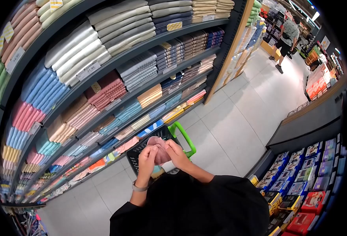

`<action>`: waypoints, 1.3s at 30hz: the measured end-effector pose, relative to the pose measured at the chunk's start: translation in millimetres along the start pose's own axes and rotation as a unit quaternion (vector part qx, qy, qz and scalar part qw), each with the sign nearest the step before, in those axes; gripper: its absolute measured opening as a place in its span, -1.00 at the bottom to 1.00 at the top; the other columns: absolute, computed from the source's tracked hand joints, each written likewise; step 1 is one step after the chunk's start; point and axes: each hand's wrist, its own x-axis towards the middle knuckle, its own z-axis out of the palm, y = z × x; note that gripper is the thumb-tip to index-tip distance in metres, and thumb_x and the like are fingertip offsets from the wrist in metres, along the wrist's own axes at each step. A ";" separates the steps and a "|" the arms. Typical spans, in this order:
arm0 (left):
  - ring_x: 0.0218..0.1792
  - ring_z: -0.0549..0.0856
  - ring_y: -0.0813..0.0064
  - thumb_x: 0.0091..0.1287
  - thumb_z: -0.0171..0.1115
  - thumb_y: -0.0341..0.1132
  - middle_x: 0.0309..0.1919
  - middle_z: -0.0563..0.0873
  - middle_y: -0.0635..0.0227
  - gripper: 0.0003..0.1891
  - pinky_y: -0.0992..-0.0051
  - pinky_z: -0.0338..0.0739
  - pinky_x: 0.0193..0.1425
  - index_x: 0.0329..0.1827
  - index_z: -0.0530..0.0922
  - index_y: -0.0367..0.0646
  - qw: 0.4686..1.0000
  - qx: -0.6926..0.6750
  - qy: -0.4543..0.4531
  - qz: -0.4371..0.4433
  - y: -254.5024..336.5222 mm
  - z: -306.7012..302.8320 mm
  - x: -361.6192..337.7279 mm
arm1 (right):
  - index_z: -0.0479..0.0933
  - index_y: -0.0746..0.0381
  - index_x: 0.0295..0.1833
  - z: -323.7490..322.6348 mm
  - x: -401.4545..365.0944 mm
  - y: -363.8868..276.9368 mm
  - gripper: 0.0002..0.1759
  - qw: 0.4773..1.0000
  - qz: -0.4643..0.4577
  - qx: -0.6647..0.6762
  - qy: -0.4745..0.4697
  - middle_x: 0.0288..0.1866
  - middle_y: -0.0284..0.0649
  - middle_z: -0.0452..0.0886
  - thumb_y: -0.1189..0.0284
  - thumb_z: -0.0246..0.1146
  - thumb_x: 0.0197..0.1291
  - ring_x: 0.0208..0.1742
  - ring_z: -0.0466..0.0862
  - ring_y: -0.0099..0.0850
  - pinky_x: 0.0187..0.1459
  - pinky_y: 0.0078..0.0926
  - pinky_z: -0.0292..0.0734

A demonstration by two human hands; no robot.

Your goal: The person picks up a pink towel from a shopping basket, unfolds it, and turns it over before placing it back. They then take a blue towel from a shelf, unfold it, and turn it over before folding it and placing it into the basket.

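Observation:
Both hands are together at the lower middle of the view, pinching a small pink cloth [162,156]. My left hand [146,158] holds its left side, with a grey band around the wrist. My right hand [175,154] has its fingers closed on the right side of the cloth. Beneath the hands is a dark basket [133,157] with a bright green handle [187,139] tilted to the right. Some pale items lie in the basket, mostly hidden by the hands and cloth.
Shelves of folded towels [79,51] curve along the left, with price tags on their edges. Boxed goods [299,177] fill a display at the lower right. A person [288,37] stands farther down the tiled aisle [236,126], beside other displays.

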 end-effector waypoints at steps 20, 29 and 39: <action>0.01 0.54 0.42 0.38 0.12 -0.30 -0.07 0.56 0.20 -0.81 0.44 0.39 0.18 -0.19 0.52 -0.29 0.991 -0.032 -0.048 0.122 14.3 2.4 -19.4 | 0.42 0.24 -0.17 0.6 -15.7 -45.8 -0.77 0.993 -0.055 -0.037 -0.098 -0.39 -0.35 0.48 0.29 0.19 0.35 -0.36 0.45 -0.65 -0.33 -0.59 0.39; -0.07 0.57 0.53 0.35 0.16 -0.47 -0.11 0.57 0.30 -0.92 0.55 0.43 0.07 -0.21 0.56 -0.32 0.989 -0.024 -0.112 0.092 14.2 -26.4 -20.8 | 0.41 0.24 -0.23 -3.0 -12.7 -42.1 -0.75 0.983 -0.096 -0.114 -0.111 -0.45 -0.31 0.48 0.27 0.22 0.31 -0.40 0.50 -0.59 -0.38 -0.56 0.36; -0.21 0.49 0.51 0.31 0.15 -0.47 -0.29 0.51 0.31 -0.92 0.58 0.36 -0.07 -0.30 0.55 -0.33 0.972 0.145 -0.059 0.174 40.1 -10.0 -28.3 | 0.51 0.22 -0.03 -10.0 -6.5 -49.7 -0.58 0.970 -0.036 -0.130 -0.201 -0.25 -0.14 0.62 0.08 0.24 0.24 -0.25 0.63 -0.27 -0.20 -0.37 0.48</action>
